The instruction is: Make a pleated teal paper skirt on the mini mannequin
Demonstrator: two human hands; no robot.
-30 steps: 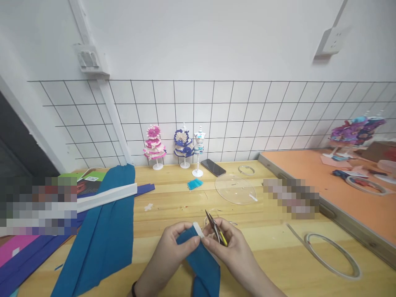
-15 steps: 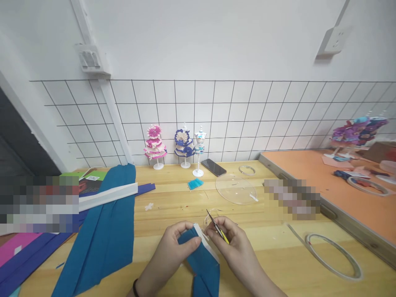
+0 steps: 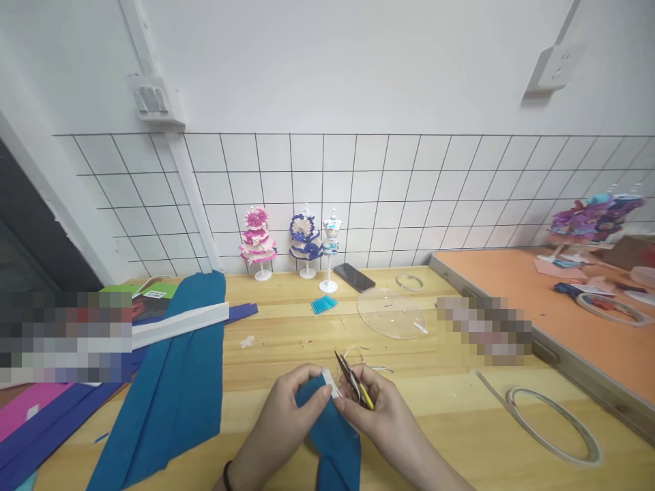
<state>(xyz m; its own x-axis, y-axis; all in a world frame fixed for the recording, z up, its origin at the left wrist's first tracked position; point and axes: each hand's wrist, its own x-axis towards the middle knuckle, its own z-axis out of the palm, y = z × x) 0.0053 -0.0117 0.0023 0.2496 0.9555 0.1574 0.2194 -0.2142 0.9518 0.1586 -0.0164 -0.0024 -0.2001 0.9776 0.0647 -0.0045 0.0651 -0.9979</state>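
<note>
A teal crepe paper strip (image 3: 335, 440) with a white tape edge (image 3: 330, 383) hangs down toward me at the front of the table. My left hand (image 3: 297, 409) pinches its upper end, thumb on top. Small pointed scissors (image 3: 348, 372) with a yellow handle lie across the fingers of my right hand (image 3: 376, 402), tips pointing up and left. That hand's thumb and forefinger are also at the white edge of the strip; whether they grip it I cannot tell. Behind the right hand lie thin curled offcuts (image 3: 358, 354).
Wide teal crepe paper (image 3: 179, 382) and a white strip (image 3: 179, 327) lie left. At the back stand dressed mini mannequins (image 3: 257, 239), a phone (image 3: 355, 277) and a clear disc (image 3: 389, 314). Tape rolls (image 3: 555, 426) lie right, before a metal-edged orange board (image 3: 486, 273).
The scissors have tilted and shifted slightly left in my right hand. My right thumb has moved onto the strip's edge, and less of the white edge shows.
</note>
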